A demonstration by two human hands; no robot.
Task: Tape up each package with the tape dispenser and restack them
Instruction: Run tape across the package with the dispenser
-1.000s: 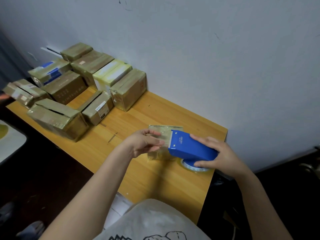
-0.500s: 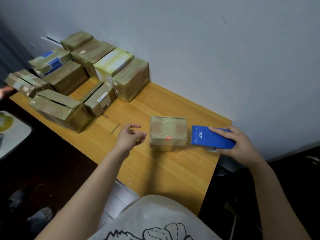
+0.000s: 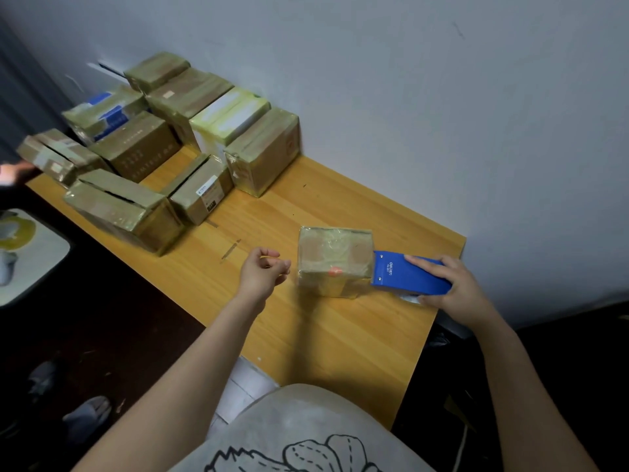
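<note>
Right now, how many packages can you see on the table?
10. One package sits beside the blue tape dispenser; nine more packages cluster at the table's far left: four at the back, five in front. Others may hide behind.

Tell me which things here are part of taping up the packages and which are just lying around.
Part of the job:
small package on the table
blue tape dispenser, gripped by the right hand
left hand, holding nothing
pile of packages by the wall

Lying about:
grey shoe on the floor
white papers below the table edge
</note>
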